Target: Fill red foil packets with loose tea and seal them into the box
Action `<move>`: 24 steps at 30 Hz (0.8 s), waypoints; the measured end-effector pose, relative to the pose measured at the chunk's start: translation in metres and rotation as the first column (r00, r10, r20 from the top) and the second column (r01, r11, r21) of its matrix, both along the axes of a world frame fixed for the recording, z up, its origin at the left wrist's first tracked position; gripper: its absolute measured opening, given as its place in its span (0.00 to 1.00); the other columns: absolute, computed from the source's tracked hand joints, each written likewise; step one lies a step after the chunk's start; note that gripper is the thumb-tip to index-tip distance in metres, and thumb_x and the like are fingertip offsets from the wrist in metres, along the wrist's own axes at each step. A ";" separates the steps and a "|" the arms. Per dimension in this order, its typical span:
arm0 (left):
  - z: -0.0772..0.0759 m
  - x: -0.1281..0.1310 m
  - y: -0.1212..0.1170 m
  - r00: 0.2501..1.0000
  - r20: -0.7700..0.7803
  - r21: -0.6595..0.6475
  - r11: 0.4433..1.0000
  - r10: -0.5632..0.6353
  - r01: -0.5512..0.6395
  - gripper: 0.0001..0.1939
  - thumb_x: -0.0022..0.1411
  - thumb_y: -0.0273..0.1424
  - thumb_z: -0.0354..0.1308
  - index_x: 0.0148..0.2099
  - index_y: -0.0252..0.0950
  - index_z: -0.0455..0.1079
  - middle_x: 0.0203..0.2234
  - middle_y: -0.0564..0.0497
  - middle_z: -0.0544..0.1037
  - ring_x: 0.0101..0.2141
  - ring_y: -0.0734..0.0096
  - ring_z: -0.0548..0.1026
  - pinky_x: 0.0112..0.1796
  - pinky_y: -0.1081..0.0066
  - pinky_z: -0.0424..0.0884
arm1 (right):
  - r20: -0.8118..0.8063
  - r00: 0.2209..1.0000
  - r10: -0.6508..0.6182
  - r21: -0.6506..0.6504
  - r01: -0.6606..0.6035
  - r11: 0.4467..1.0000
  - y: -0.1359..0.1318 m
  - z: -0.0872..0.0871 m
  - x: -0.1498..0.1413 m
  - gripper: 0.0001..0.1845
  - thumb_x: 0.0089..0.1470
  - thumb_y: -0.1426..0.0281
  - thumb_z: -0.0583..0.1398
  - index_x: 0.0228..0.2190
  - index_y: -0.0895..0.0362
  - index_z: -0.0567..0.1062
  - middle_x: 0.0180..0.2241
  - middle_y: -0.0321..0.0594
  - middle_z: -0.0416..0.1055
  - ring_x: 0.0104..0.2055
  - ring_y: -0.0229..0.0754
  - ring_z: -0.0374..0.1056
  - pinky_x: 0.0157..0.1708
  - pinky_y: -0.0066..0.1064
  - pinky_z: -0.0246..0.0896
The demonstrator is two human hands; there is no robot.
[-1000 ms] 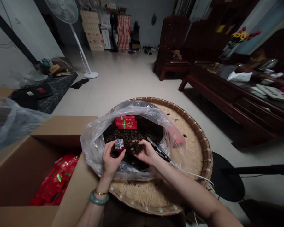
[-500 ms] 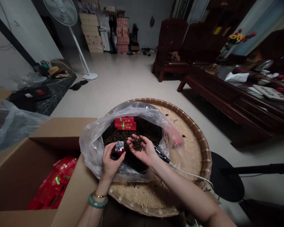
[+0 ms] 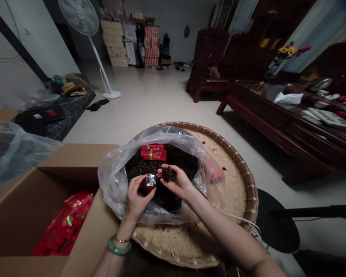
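Left hand: gripping a red pouch (image 3: 150, 181), fingers and thumb (image 3: 138, 198) at its sides; silvery foil shows at the top.
Right hand: open, palm up and cupped (image 3: 178, 184), with a clump (image 3: 168, 174) of dark dried leaves on it, just beside the pouch.
Pouch position: above the plastic bag's opening, between bag rim and clump; contents cannot be told from here.
Plastic bag (image 3: 112, 184): clear, mouth spread wide, holding loose dark leaves (image 3: 142, 166); stands on the tray.
Packets (image 3: 154, 154): red, flat, overlapping, on the far part of the leaves.
Tray (image 3: 236, 179): round, woven, rimmed; stray leaf bits lie on it.
Carton (image 3: 93, 223): open, beside the tray; holds a pile of red packs (image 3: 66, 223).
Markings: gold characters and a green mark on the packets; too small to read. Green marks also on the packs.
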State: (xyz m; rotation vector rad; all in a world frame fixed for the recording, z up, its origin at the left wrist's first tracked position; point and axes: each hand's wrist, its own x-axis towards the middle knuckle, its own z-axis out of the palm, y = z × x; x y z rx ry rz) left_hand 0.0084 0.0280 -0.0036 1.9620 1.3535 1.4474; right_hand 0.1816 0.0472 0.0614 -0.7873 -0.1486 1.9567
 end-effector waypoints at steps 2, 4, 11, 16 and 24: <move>0.001 0.001 0.000 0.999 -0.043 -0.009 1.000 -0.014 0.014 0.21 0.53 0.31 0.63 0.50 0.38 0.67 0.41 0.45 0.71 0.41 0.62 0.72 0.37 0.63 0.75 | 0.117 0.991 0.067 0.081 -0.077 0.994 0.002 0.005 0.007 0.16 0.60 0.67 0.48 0.32 0.61 0.73 0.28 0.43 0.74 0.29 0.37 0.70 0.25 0.24 0.65; 0.001 0.002 0.000 0.996 -0.083 -0.015 1.000 -0.026 0.025 0.21 0.53 0.32 0.63 0.50 0.39 0.67 0.41 0.45 0.71 0.41 0.62 0.72 0.37 0.63 0.75 | 0.210 0.965 0.155 0.136 -0.186 0.973 0.004 0.012 0.014 0.19 0.61 0.63 0.48 0.34 0.62 0.74 0.27 0.44 0.74 0.29 0.38 0.70 0.24 0.25 0.66; 0.001 0.005 -0.001 0.990 -0.139 -0.041 0.999 -0.029 0.024 0.21 0.52 0.31 0.63 0.49 0.40 0.68 0.39 0.46 0.71 0.40 0.61 0.72 0.38 0.62 0.74 | 0.384 0.847 0.367 0.115 -0.438 0.891 0.009 0.039 0.025 0.20 0.60 0.58 0.52 0.33 0.61 0.74 0.27 0.43 0.73 0.31 0.39 0.70 0.24 0.26 0.68; 0.002 0.005 -0.001 0.988 -0.148 -0.042 0.999 -0.040 0.034 0.23 0.50 0.28 0.63 0.50 0.40 0.67 0.39 0.47 0.71 0.41 0.60 0.71 0.39 0.60 0.73 | 0.484 0.773 0.410 0.078 -0.504 0.860 0.009 0.050 0.019 0.14 0.58 0.62 0.56 0.33 0.62 0.74 0.29 0.42 0.73 0.30 0.37 0.68 0.25 0.25 0.68; 0.003 0.005 -0.001 0.989 -0.142 -0.055 0.998 -0.050 0.042 0.21 0.52 0.30 0.63 0.50 0.40 0.67 0.40 0.46 0.71 0.41 0.60 0.71 0.40 0.61 0.73 | 0.652 0.647 0.395 0.121 -0.604 0.788 0.012 0.063 0.022 0.10 0.52 0.65 0.61 0.34 0.60 0.74 0.31 0.38 0.72 0.29 0.35 0.67 0.26 0.25 0.67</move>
